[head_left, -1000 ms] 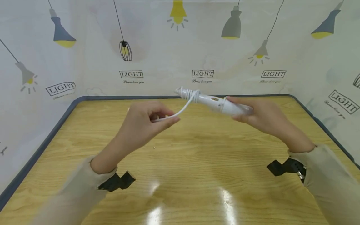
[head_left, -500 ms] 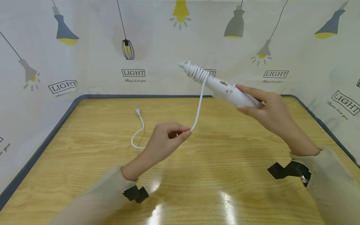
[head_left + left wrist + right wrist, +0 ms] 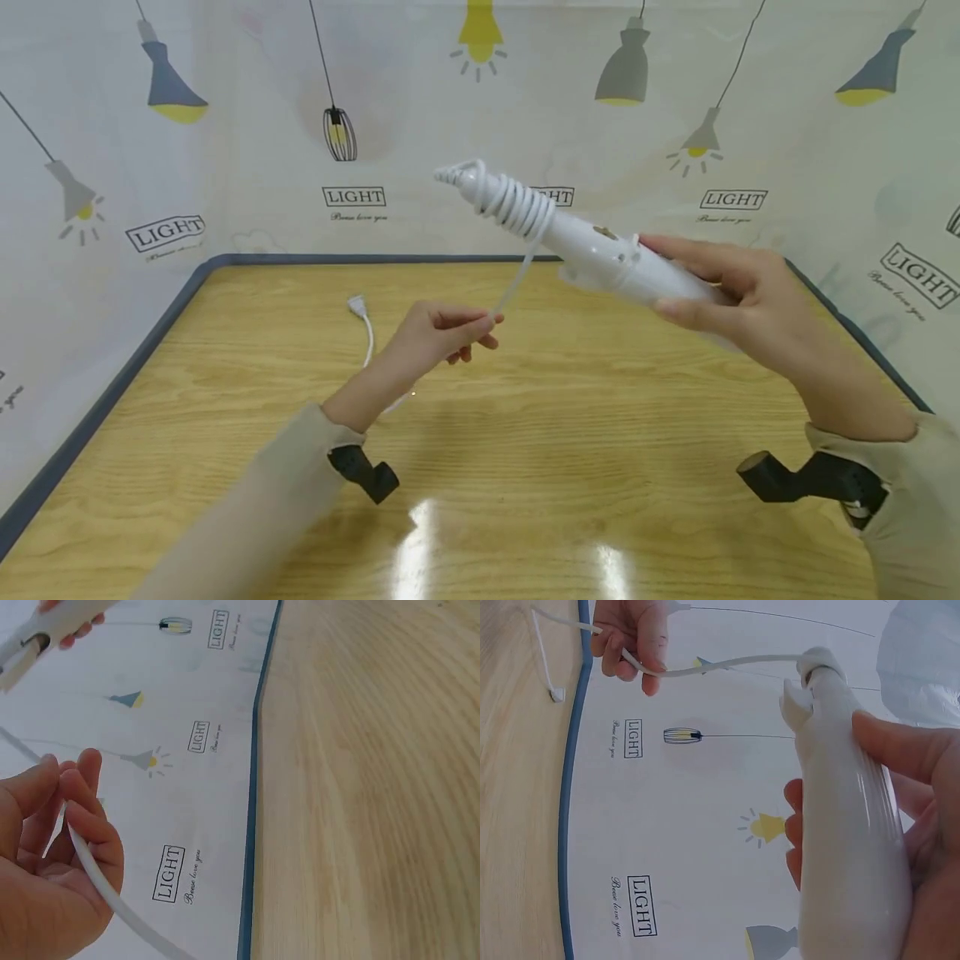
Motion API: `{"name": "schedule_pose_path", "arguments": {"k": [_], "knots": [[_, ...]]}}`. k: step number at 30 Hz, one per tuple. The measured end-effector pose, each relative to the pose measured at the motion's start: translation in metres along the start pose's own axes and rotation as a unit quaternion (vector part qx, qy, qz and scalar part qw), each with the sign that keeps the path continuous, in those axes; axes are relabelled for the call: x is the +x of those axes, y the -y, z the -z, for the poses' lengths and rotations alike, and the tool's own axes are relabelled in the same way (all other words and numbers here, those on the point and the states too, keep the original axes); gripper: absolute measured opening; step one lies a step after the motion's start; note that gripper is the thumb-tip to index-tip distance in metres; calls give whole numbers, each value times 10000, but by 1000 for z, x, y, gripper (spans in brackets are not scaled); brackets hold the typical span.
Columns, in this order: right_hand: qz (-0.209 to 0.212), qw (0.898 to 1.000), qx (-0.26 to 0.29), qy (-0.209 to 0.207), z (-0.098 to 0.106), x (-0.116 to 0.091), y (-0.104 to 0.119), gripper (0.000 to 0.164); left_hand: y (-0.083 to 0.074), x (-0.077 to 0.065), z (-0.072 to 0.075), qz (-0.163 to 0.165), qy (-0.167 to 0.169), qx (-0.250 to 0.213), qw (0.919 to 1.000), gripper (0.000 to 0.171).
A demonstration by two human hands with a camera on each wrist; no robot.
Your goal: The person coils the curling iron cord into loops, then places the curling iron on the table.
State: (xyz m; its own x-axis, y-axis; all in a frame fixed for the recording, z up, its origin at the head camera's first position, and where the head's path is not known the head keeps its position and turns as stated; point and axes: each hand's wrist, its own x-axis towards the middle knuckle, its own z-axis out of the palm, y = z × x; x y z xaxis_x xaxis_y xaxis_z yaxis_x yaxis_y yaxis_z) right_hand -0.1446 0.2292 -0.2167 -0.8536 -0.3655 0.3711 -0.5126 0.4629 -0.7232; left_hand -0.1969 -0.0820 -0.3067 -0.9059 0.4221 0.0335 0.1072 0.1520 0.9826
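A white curling iron (image 3: 592,246) is held in the air, its ribbed cord end tilted up to the left. My right hand (image 3: 757,300) grips the thicker end, thumb on one side and fingers on the other. White cord (image 3: 513,204) winds in several turns round the slim part near the tip. From the turns it slants down to my left hand (image 3: 442,333), which pinches it between thumb and fingers. The left wrist view shows the cord (image 3: 105,881) crossing that palm. A plug (image 3: 357,305) at the cord's free end is beyond my left forearm.
Underneath lies a wood-grain table (image 3: 525,467) with a dark blue edge strip (image 3: 390,259). A pale backdrop (image 3: 420,100) printed with lamps stands around its back and sides. Dark wrist mounts (image 3: 363,473) are strapped over both sleeves.
The curling iron has risen and come closer, with its cord end higher. My left hand has moved right, still pinching the cord. More turns show round the iron, and the plug has come into view.
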Motion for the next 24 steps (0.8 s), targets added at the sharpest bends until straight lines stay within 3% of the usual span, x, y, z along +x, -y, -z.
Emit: {"name": "schedule_pose_path", "arguments": {"k": [4,8,11,15,18,21,24], "knots": [[-14,9990,154,416,5,-4,1,53,-1,11,11,121,324,106,9993,28],[585,9928,683,787,7,-5,-4,55,-3,19,21,4,653,173,9977,24],[1176,9858,539,1072,8,-5,-8,58,-5,24,27,-217,844,-94,9961,13],[1598,9732,-34,1656,8,-5,-11,62,-11,28,33,-1,1021,-189,9946,11],[1731,9600,-16,2200,8,-3,-10,62,-17,29,36,315,1095,309,9930,14],[1908,9490,-201,2504,7,-1,-9,60,-23,27,38,262,1047,944,9897,18],[1741,9454,-479,2713,6,-2,-7,56,-28,25,41,47,902,1584,9832,21]]}}
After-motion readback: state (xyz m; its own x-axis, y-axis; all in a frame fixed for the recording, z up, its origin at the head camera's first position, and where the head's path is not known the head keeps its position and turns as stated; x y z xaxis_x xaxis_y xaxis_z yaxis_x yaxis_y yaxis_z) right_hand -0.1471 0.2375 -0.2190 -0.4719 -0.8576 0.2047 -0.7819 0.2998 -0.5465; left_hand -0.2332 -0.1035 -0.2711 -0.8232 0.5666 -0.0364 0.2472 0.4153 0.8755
